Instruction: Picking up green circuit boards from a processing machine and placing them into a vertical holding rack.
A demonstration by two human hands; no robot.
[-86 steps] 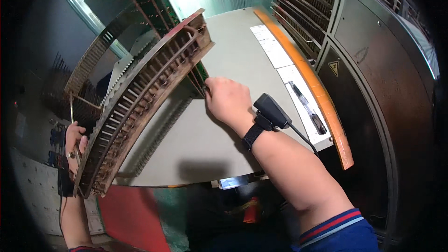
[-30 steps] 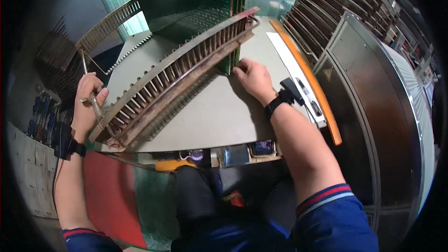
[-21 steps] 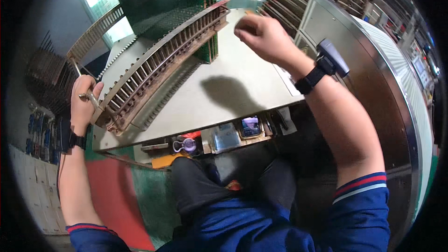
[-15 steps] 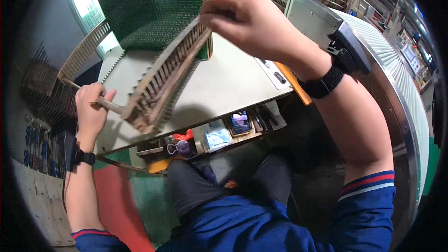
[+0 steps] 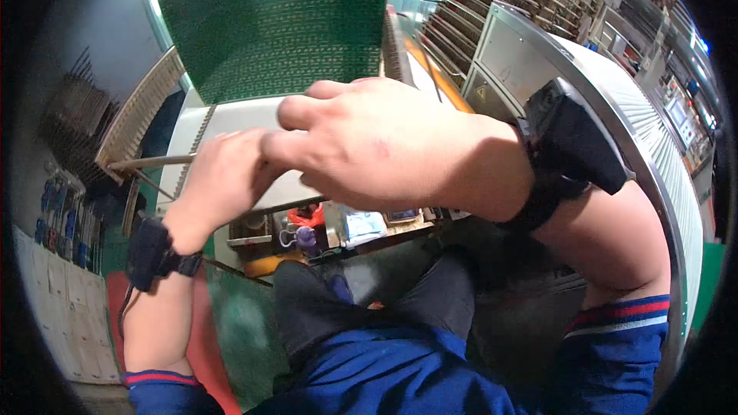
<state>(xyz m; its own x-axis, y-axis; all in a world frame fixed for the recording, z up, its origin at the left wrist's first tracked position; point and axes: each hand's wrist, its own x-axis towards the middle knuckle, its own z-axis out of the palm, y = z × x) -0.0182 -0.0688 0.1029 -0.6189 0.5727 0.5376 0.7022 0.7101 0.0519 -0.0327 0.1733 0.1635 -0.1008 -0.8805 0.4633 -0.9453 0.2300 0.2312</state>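
The slotted metal rack point(image 5: 144, 111) had swung round, its green circuit-board panel point(image 5: 277, 31) now broadside at eleven o'clock, suggesting a turn under way. The left hand's point(image 5: 229, 173) grip clasped the rod point(image 5: 154, 161) at nine; the right hand's point(image 5: 377, 142) couldn't be told.

Right fingers point(image 5: 298, 113) curl — overlapping the left fingers point(image 5: 234, 146) (partly hidden); right elbow point(image 5: 636, 275) bent.

You're showing two hands point(image 5: 361, 146), wearing two black wrist devices point(image 5: 573, 138) and two striped cuffs point(image 5: 624, 315)! One green board point(image 5: 277, 31) is facing you; one purple object point(image 5: 306, 238), one yellow triangle point(image 5: 480, 94) are showing!
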